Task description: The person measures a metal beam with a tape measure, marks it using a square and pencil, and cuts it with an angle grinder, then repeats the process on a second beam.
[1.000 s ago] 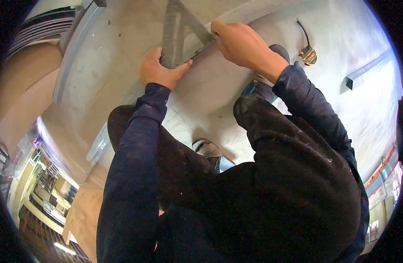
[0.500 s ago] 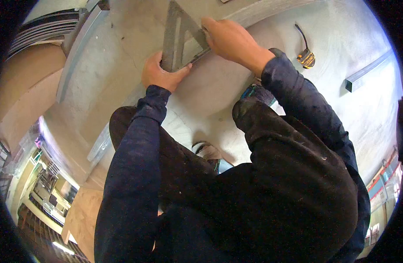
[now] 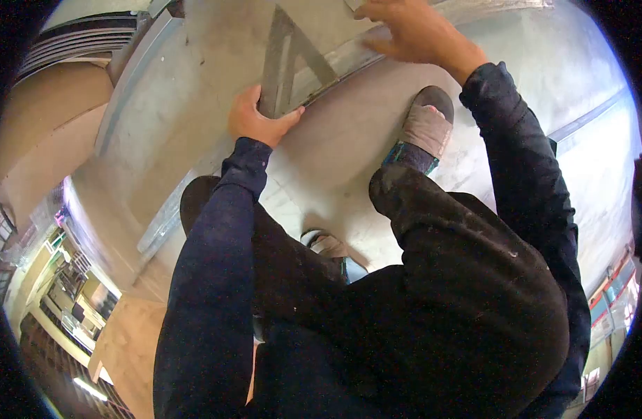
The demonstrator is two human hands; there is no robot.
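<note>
My left hand (image 3: 257,120) is closed on the lower left corner of a grey triangular set square (image 3: 273,66), its thumb along the bottom edge. The square lies against a long grey bar (image 3: 363,57) that runs up to the right. My right hand (image 3: 422,31) is off the square, thumb and fingers apart. Its fingertips are right at a small flat grey piece (image 3: 352,5) at the top edge of the view, which is mostly cut off.
Two sandalled feet (image 3: 427,126) stand on the pale floor below the bar. At the right lies a square metal tube (image 3: 590,115), partly behind my right sleeve. Curved brown boards (image 3: 52,105) and a stack of dark strips (image 3: 80,38) are at the left, a wooden panel (image 3: 129,335) lower down.
My right hand has left the set square and moved up and right, its fingers opening. The right forearm now hides the tape measure. My left hand has stayed on the square.
</note>
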